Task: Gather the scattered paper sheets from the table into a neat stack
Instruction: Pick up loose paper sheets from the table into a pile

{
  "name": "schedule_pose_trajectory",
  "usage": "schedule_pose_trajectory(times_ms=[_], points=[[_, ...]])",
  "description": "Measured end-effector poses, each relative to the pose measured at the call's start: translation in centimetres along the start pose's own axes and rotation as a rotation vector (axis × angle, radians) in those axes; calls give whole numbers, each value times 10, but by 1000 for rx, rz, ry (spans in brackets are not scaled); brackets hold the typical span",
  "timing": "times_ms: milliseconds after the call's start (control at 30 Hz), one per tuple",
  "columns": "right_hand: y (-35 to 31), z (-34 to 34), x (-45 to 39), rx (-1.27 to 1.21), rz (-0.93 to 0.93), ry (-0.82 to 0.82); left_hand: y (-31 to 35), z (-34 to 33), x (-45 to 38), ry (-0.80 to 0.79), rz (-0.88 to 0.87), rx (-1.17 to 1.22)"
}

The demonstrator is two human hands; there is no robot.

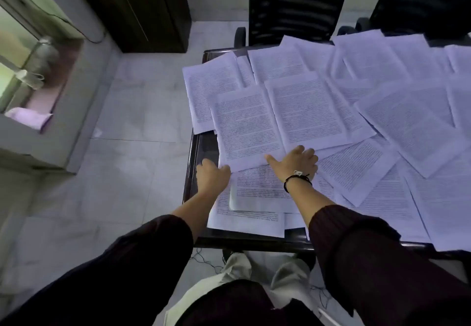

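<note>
The left hand is curling its fingers at the near left corner of a white printed paper sheet, apparently pinching that corner, though the fingertips are hidden under the knuckles and the grip cannot be confirmed. The right hand, wearing a dark cord bracelet, is lying flat with its fingers spread, pressing on the near edge of the same sheet where it is meeting the neighbouring page. The two hands are working well apart, one at each lower corner.

Around them, many more white printed paper sheets are lying scattered and overlapping across the dark glossy table, some hanging over its left and near edges. No neat stack is showing yet, so the gathering is judged to be just beginning.

The sheets are likely light, thin and floppy, sliding easily over one another. Taking hold at a corner or edge while the flat palm is steadying should be working best; sagging and creasing are the risks.

Beyond the table a black slatted chair back is standing on the pale tiled floor.
</note>
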State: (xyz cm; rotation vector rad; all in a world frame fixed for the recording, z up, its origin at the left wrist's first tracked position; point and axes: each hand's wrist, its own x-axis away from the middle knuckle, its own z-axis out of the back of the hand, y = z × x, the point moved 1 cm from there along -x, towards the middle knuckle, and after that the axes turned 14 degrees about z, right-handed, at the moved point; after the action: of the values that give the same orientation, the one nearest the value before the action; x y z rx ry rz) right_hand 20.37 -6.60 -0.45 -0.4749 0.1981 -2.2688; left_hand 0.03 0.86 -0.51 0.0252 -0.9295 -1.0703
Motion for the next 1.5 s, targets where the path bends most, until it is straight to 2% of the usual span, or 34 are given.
schedule_pose_trajectory(times_ms=[100,167,267,367,433,500,600,700,833,900,967,1067,1267,1367,1500], points=[[-2,-6,3,-33,-48,1,16,-1,-12,26,-34,31],[-1,-14,0,-126,24,1,29,-2,-19,-27,-59,46],[1,-15,-5,-287,74,39,43,2,-28,-121,25,106],[12,-8,1,-205,-31,167,47,2,-39,-167,91,65],[18,-8,1,-184,-65,138,46,3,-41,-207,103,34],[22,-9,0,-262,10,87,42,4,-42,-272,117,25],[28,-3,0,-252,24,114,42,6,-38,-353,150,92],[37,-2,2,-208,-19,112,48,4,-33,-283,131,129],[33,-8,2,-404,143,22,53,-15,-17,-233,52,64],[34,-4,-1,-485,119,19,53,-21,-10,-242,48,46],[44,-2,-3,-461,64,54,49,-26,-8,-201,43,1],[51,-6,-4,-459,77,-19,47,-30,-2,-105,45,-3],[39,4,-3,-611,80,-238,54,-33,-1,-282,252,267],[42,5,-4,-644,93,-307,49,-25,-4,-420,327,376],[44,16,-3,-881,85,-316,49,-7,3,-526,261,475]])
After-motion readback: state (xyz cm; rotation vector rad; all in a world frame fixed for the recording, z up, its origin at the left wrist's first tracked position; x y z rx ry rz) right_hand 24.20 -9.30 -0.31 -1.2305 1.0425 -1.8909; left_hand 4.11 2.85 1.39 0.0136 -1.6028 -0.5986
